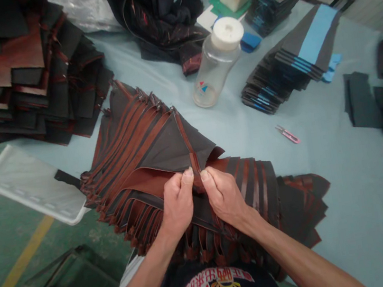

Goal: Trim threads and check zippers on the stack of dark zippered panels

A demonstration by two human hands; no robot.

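Observation:
A large fanned pile of dark grey and reddish-brown leather-like pieces (131, 128) lies across the table edge in front of me. My left hand (178, 198) and my right hand (224, 194) meet over its middle, thumbs on top and close together. Between them a narrow brown strip (194, 160) runs up the top piece, and both hands pinch this piece at the strip's lower end. The fingers curl underneath, so their tips are hidden. Overlapping pieces (257, 177) spread to the right of my right hand.
A clear bottle with a white lid (215, 63) stands beyond the pile. Pink-handled thread snips (288, 134) lie on the pale blue tabletop (344, 178). Stacks of dark panels with blue strips (294, 58) are at the right; brown and black sheets (16, 78) pile at the left.

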